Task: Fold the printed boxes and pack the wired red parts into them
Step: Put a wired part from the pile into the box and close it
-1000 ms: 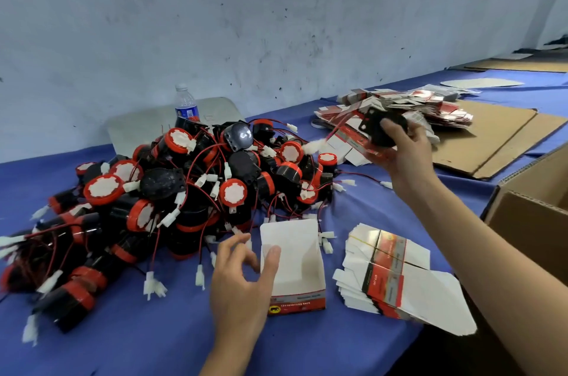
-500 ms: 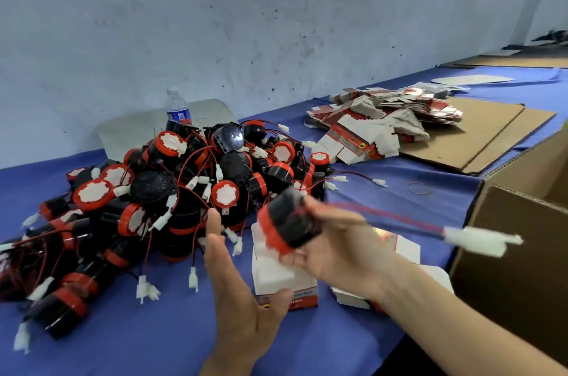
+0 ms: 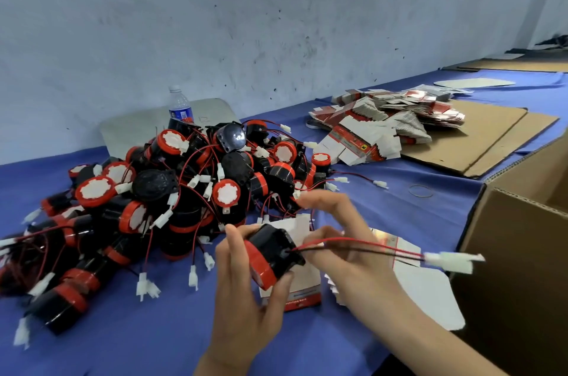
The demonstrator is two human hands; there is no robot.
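Wired red part (image 3: 270, 256) sits just above the open printed box (image 3: 302, 294) on the blue surface (image 3: 123, 338), clamped in the left grip (image 3: 242, 305) between thumb and fingers. Its wires (image 3: 368, 245) run across the right grip (image 3: 344, 240), whose fingers are loosely spread; I cannot tell whether it pinches them. The white connector (image 3: 451, 262) hangs beyond, before a cardboard carton (image 3: 522, 268). A pile of parts (image 3: 172, 191) lies behind.

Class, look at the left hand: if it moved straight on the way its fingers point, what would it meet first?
Probably the pile of wired red parts. The left hand, gripping one wired part, points away towards the pile's near edge; depth is unclear.
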